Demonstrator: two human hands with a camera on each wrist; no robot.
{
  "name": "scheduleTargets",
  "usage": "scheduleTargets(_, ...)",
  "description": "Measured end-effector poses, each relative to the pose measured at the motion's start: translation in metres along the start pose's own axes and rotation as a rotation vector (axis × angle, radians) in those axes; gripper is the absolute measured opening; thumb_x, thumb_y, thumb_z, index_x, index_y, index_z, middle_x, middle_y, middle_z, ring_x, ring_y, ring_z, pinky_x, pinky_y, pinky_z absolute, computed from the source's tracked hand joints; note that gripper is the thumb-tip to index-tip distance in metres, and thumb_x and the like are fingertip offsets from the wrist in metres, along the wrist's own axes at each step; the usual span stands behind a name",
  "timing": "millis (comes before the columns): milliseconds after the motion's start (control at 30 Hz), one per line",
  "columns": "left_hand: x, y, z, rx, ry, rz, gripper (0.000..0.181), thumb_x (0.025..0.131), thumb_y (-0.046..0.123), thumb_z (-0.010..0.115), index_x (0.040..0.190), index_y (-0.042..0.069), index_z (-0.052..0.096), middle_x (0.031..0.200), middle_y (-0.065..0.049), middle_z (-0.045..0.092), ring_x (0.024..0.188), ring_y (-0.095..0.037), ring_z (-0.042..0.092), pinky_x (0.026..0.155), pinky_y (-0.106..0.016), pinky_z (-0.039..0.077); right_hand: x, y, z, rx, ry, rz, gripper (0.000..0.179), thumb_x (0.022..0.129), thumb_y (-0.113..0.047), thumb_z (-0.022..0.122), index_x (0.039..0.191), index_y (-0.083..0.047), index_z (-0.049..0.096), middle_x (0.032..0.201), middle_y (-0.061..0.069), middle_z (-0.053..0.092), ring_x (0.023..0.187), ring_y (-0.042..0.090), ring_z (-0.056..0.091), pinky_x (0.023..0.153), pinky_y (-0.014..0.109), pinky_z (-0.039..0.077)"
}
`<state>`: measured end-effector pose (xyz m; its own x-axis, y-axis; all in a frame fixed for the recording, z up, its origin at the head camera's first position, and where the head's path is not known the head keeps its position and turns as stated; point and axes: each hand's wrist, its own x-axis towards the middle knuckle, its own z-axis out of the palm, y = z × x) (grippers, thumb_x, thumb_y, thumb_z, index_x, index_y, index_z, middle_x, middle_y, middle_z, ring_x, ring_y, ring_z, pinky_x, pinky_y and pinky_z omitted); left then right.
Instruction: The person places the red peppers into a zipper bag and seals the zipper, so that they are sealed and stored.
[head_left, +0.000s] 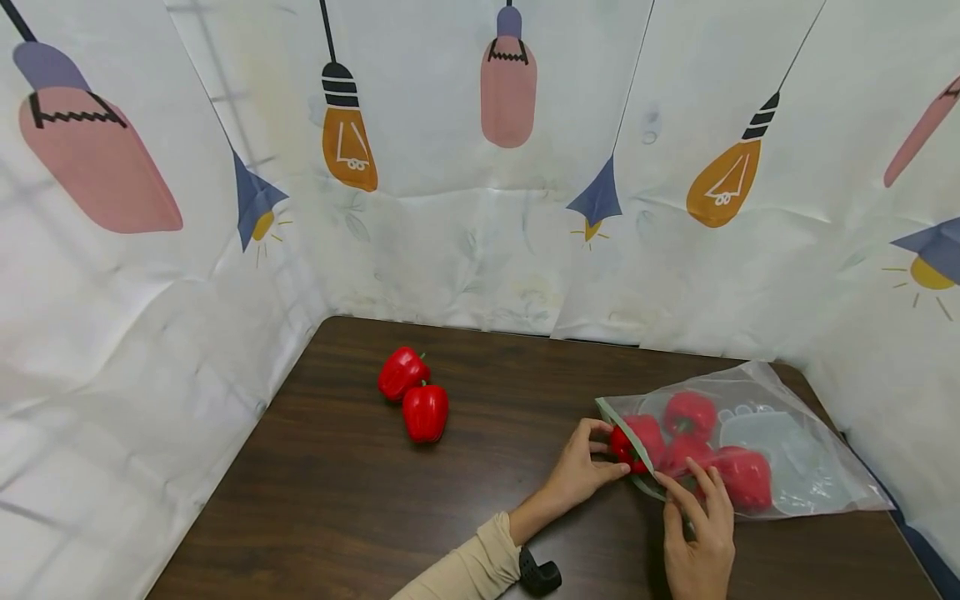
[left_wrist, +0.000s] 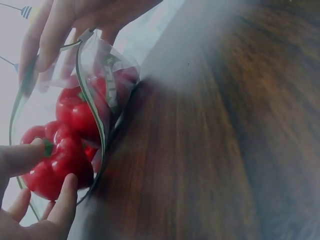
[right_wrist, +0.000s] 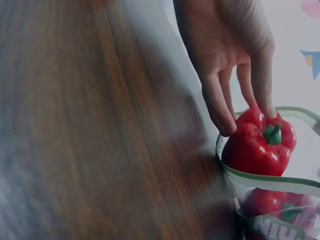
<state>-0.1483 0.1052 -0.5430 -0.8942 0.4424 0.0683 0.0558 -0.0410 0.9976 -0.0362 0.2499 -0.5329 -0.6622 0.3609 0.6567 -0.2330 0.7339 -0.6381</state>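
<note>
At the mouth of a clear zip bag with a green rim, my left hand holds a red bell pepper between thumb and fingers. In the left wrist view this bell pepper sits within the open rim, its green stem by the thumb. My right hand grips the near side of the rim, some fingers showing through the plastic in the left wrist view. Several more red bell peppers lie inside the bag. Two others, a front pepper and a back pepper, rest together on the table.
The dark wooden table ends at a white fabric backdrop printed with lamps, behind and at both sides. The bag's closed end reaches the table's right edge. A black device sits at the left wrist below the beige sleeve.
</note>
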Motion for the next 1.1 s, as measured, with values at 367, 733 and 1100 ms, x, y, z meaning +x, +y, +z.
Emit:
scheduleTargets(367, -0.003, 0.007, 0.001, 0.018, -0.005, 0.06, 0.027, 0.091, -0.005, 0.074, 0.111, -0.001, 0.057, 0.12, -0.01, 0.05, 0.118, -0.038, 0.067, 0.087, -0.017, 0.056, 0.001, -0.002, 0.002, 0.018, 0.047, -0.058, 0.033, 0.084, 0.02, 0.066, 0.105, -0.001, 0.081, 0.134, 0.03, 0.065, 0.138, 0.058, 0.044, 0.126, 0.025, 0.023)
scheduleTargets(733, -0.004, 0.014, 0.012, 0.041, -0.03, 0.106, 0.03, 0.09, -0.018, 0.062, 0.115, -0.001, 0.059, 0.124, -0.011, 0.044, 0.12, -0.031, 0.063, 0.087, -0.016, 0.056, -0.001, -0.002, 0.0, -0.022, 0.013, -0.017, 0.028, 0.089, 0.014, 0.065, 0.109, 0.001, 0.079, 0.135, 0.03, 0.064, 0.142, 0.056, 0.042, 0.128, 0.038, 0.023)
scheduleTargets(1100, -0.008, 0.008, 0.025, 0.048, -0.043, 0.106, 0.049, 0.087, -0.023, 0.053, 0.132, -0.005, 0.057, 0.132, -0.015, 0.042, 0.118, -0.039, 0.062, 0.085, -0.015, 0.055, -0.001, -0.003, 0.0, -0.02, 0.014, -0.016, 0.034, 0.086, 0.019, 0.066, 0.11, -0.002, 0.08, 0.137, 0.028, 0.064, 0.144, 0.053, 0.044, 0.124, 0.022, 0.024)
